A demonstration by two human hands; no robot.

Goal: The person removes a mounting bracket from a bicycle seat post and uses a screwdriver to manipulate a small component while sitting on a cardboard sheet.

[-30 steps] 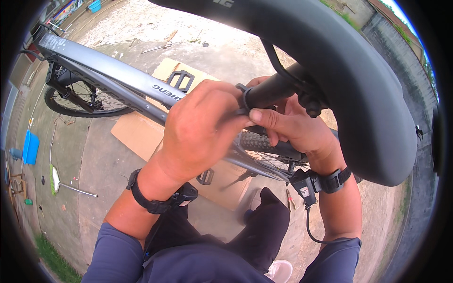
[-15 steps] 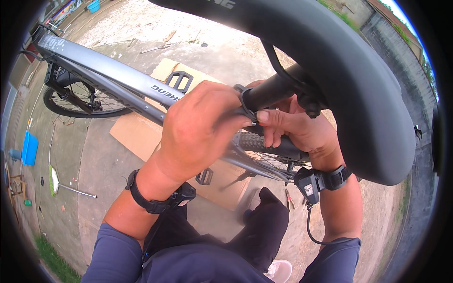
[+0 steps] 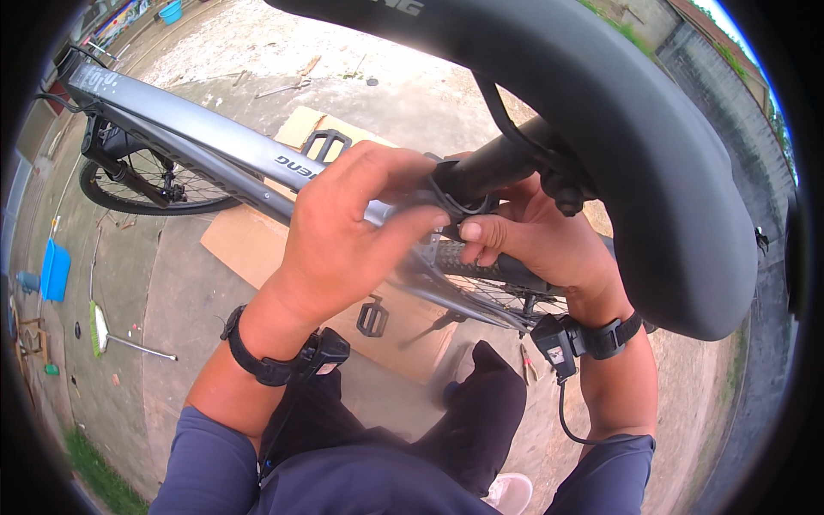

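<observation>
A grey bicycle frame [image 3: 215,137] runs from upper left to the centre, with its black saddle [image 3: 601,120] filling the upper right, very close to the camera. My left hand [image 3: 343,232] wraps over the frame where the black seat post [image 3: 498,163] enters it, fingers pressed at the seat clamp. Just right of it, my right hand [image 3: 532,236] pinches the same clamp area below the post, thumb tip forward. Both wrists wear black straps. The clamp itself is mostly hidden by my fingers.
The front wheel [image 3: 154,184] is at the left, the rear tyre [image 3: 489,266] under my right hand. Flat cardboard [image 3: 257,249] lies on the concrete with a pedal [image 3: 372,318] above it. A blue dustpan [image 3: 54,270] and a broom [image 3: 112,335] lie far left.
My right hand's fingers have shifted slightly along the clamp and its thumb now points forward. My left hand keeps its hold over the frame.
</observation>
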